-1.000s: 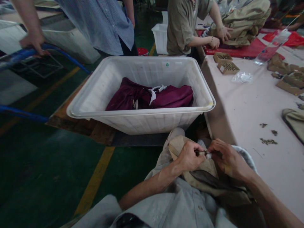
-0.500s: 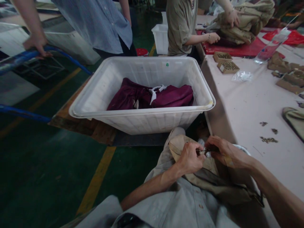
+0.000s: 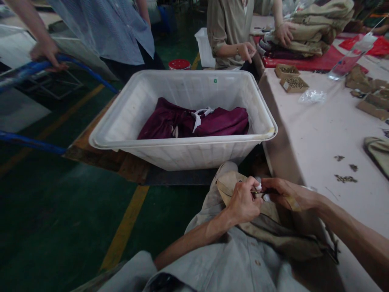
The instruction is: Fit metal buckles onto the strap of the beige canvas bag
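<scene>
Both hands [image 3: 264, 196] pinch a slim tool [image 3: 257, 192] over soft khaki cloth [image 3: 270, 227] (rumpled).

Both forearms bare, converging low centre in the head view. Left forearm comes up from bottom centre, wrist slightly bent, left hand [image 3: 243, 202] curled in a loose fist, knuckles up, thumb and forefinger pinched toward the right. Right forearm enters from the lower right edge, running leftward, right hand [image 3: 281, 192] palm-down, fingers bent and closed in a pinch toward the left hand. Fingertips of both hands meet, touching or nearly so; can't tell which.
</scene>
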Demonstrator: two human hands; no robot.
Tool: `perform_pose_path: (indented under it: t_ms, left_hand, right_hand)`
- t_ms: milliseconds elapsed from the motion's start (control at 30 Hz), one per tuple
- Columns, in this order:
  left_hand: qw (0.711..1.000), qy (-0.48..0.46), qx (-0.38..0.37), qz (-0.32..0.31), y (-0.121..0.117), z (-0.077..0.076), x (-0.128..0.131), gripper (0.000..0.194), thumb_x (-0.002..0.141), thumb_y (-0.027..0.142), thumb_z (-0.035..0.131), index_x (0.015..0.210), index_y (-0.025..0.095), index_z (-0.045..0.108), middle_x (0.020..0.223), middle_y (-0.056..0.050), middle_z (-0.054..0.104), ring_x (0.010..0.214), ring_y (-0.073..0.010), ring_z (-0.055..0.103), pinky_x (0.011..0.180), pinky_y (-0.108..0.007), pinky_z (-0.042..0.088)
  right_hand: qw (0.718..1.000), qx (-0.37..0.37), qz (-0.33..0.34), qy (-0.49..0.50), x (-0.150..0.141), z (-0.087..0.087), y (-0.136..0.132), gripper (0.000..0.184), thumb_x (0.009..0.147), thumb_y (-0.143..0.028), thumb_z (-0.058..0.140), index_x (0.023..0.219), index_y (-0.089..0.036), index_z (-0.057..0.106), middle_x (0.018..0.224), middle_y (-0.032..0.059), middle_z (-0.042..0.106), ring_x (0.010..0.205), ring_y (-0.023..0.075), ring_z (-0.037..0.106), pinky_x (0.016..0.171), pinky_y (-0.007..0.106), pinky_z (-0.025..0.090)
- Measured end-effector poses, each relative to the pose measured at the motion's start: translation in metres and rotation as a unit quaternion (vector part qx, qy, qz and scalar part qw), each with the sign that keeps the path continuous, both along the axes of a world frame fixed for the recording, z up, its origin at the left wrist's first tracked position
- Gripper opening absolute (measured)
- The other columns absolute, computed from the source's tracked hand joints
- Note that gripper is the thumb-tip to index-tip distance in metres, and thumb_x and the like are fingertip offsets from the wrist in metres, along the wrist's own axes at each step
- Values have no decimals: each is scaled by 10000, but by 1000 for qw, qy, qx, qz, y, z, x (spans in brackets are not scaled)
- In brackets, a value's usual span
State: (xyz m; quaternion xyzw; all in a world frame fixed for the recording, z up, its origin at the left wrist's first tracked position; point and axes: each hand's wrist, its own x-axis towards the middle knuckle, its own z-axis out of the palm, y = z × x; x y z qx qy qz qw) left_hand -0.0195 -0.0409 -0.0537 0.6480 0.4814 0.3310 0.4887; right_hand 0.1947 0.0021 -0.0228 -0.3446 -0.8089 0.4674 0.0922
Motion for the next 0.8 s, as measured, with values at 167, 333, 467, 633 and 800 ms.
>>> perform_pose_path:
  t_ms: [167,333,467,633,800]
  left_hand:
    - [998,-48,-40,-11,4,-3,-5,273,693,132,709,940,181,604,861,-29,696,661,-127,594,562,-232,400]
    - [977,-167,-125,-34,19,-14,-17,361,610,151,822,914,148,629,853,-35,673,741,-137,614,604,-218,418]
    - [969,-198,-141,-51,28,-18,-23,374,593,170,850,897,134,636,835,-38,664,720,-133,608,605,-224,407]
    - [966,-204,-153,-40,28,-15,-22,347,564,132,836,849,129,639,798,-24,651,681,-113,569,591,-222,384]
    - [962,-219,-160,-42,29,-16,-20,364,579,189,868,868,128,655,812,-30,667,705,-121,590,609,-217,406]
  right_hand:
    - [1000,-18,-9,4,-7,7,-6,353,806,-67,514,1093,-170,691,1015,65,721,905,207,662,828,313,533]
    - [997,-73,10,-22,-10,15,-5,230,914,-129,509,1077,-153,668,1007,56,716,901,207,633,816,293,497]
    - [999,-51,-2,-12,-15,19,-7,173,932,-149,510,1037,-158,647,968,42,689,866,189,599,795,277,476]
    - [999,-39,-28,-17,-22,22,-11,163,927,-145,498,994,-150,646,933,44,666,828,179,574,756,275,459]
    - [996,-72,-45,-36,-20,19,-8,255,1007,-358,513,973,-152,658,916,49,673,844,193,596,751,281,484]
